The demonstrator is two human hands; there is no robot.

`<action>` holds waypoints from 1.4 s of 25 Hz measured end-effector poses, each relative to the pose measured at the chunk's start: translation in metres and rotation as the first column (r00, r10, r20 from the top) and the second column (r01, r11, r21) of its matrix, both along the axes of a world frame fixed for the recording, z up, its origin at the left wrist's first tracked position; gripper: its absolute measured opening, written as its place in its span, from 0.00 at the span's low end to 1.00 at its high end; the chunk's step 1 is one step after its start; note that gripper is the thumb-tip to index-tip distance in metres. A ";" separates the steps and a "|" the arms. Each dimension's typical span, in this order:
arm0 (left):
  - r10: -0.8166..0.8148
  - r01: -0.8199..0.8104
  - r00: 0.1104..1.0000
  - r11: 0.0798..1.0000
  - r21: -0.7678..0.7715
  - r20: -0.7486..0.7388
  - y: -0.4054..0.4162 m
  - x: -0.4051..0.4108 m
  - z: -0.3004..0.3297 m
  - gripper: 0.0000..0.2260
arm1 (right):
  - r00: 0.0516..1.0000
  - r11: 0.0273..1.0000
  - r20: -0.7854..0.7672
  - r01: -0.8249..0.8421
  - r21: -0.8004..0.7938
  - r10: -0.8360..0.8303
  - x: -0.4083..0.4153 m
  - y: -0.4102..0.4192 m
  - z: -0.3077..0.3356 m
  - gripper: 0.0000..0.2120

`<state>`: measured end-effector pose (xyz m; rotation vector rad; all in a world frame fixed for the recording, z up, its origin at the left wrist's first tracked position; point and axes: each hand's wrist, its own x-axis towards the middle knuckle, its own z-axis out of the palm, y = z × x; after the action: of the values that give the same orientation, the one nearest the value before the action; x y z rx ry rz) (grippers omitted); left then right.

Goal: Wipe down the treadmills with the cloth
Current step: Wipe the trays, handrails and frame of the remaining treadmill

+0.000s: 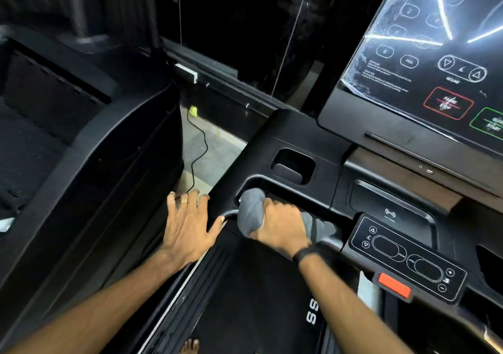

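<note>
Fingers of the right hand (281,224) clamp a crumpled grey cloth (250,210) around the black treadmill's handlebar (330,240) at its left end; the left hand (187,224) lies spread flat, holding nothing, beside it.

Dark wall (245,27), pale tiled floor (215,149)

The floor (217,146) shows as a pale tiled strip between two black treadmills (285,141). On it a thin black cable (200,146) snakes down from a yellow-green plug (193,110) near the far wall. A bare foot (190,347) stands at the near edge of the treadmill's belt (245,299).
</note>
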<state>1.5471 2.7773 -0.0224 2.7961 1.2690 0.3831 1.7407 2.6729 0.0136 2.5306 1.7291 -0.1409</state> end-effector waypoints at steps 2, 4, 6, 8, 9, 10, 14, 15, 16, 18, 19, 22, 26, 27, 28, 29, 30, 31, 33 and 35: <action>0.007 -0.007 1.000 1.000 0.006 -0.013 0.000 0.000 0.001 0.28 | 0.975 0.997 0.215 -0.058 0.049 0.046 -0.004 -0.013 -0.011 0.25; -0.001 0.002 0.999 1.000 0.018 -0.044 0.000 0.000 0.001 0.28 | 0.999 0.998 -0.038 -0.029 -0.062 0.027 0.013 0.002 0.014 0.26; -0.014 0.016 0.997 1.000 0.025 -0.071 0.000 0.000 0.002 0.28 | 0.944 0.971 -0.318 0.011 -0.239 -0.089 0.026 0.014 0.027 0.27; -0.011 0.014 0.995 1.000 0.022 -0.097 -0.003 0.001 0.003 0.28 | 0.978 0.987 -0.201 0.027 -0.160 -0.060 0.019 0.009 0.020 0.26; -0.006 0.008 0.995 1.000 0.021 -0.100 -0.003 0.001 0.002 0.28 | 1.000 1.000 -0.025 0.013 -0.027 -0.014 0.011 -0.003 0.007 0.26; -0.003 0.005 0.995 1.000 0.024 -0.097 -0.003 0.002 0.002 0.27 | 0.988 0.997 0.150 -0.036 0.061 0.027 0.003 -0.018 -0.006 0.27; -0.023 0.026 0.994 0.999 0.030 -0.103 -0.005 0.000 0.000 0.26 | 0.975 0.993 0.212 -0.083 0.079 0.065 0.021 -0.043 -0.004 0.29; -0.025 0.029 0.995 0.999 0.042 -0.094 -0.004 0.001 0.000 0.26 | 0.995 0.998 0.079 -0.060 0.012 0.059 0.033 -0.040 0.009 0.29; -0.020 0.025 0.996 0.999 0.049 -0.090 -0.003 0.001 0.001 0.27 | 0.996 0.998 -0.081 -0.038 -0.052 0.034 0.041 -0.034 0.021 0.28; -0.020 0.024 0.994 0.999 0.041 -0.104 -0.005 0.001 0.001 0.27 | 0.970 0.989 -0.242 -0.002 -0.150 -0.035 0.050 -0.025 0.031 0.28; -0.020 0.025 0.995 0.999 0.045 -0.103 -0.006 0.001 0.001 0.27 | 0.971 0.991 -0.236 0.004 -0.137 -0.036 0.048 -0.027 0.030 0.27; -0.015 0.020 0.996 0.998 0.055 -0.090 -0.006 0.000 0.000 0.26 | 0.982 0.991 0.186 -0.054 0.119 0.031 0.025 -0.058 -0.004 0.28; -0.027 0.031 0.996 0.999 0.044 -0.090 -0.004 -0.001 -0.002 0.26 | 0.998 1.000 0.049 -0.030 -0.005 0.031 0.040 -0.049 0.015 0.26; -0.021 0.025 0.996 0.998 0.053 -0.081 -0.002 -0.003 -0.003 0.26 | 0.987 0.994 -0.155 0.010 -0.112 -0.028 0.049 -0.039 0.026 0.27; -0.019 0.024 0.997 0.998 0.055 -0.075 -0.001 -0.003 -0.003 0.26 | 0.956 0.981 -0.277 0.038 -0.192 -0.091 0.055 -0.030 0.031 0.28; -0.023 0.026 0.998 0.998 0.057 -0.059 -0.002 -0.002 -0.003 0.26 | 0.944 0.977 -0.310 0.044 -0.207 -0.109 0.057 -0.029 0.033 0.29; -0.024 0.026 0.999 0.998 0.055 -0.041 -0.004 -0.001 -0.002 0.26 | 0.962 0.986 -0.255 0.054 -0.159 -0.094 0.055 -0.035 0.030 0.28; -0.020 0.021 0.999 0.998 0.053 -0.032 -0.005 0.000 -0.002 0.26 | 0.994 0.998 -0.100 0.047 -0.036 -0.050 0.048 -0.045 0.019 0.27; 0.001 0.000 1.000 0.999 0.044 -0.026 -0.006 0.000 -0.003 0.26 | 0.968 0.991 0.250 -0.061 0.118 0.029 0.031 -0.069 -0.004 0.29; 0.005 -0.004 1.000 0.999 0.037 -0.027 -0.006 0.000 -0.003 0.26 | 0.965 0.995 0.260 -0.049 0.082 0.026 0.034 -0.067 -0.002 0.28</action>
<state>1.5473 2.7716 -0.0256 2.8391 1.2870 0.3736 1.7750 2.6057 0.0112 2.4403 1.7122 0.2621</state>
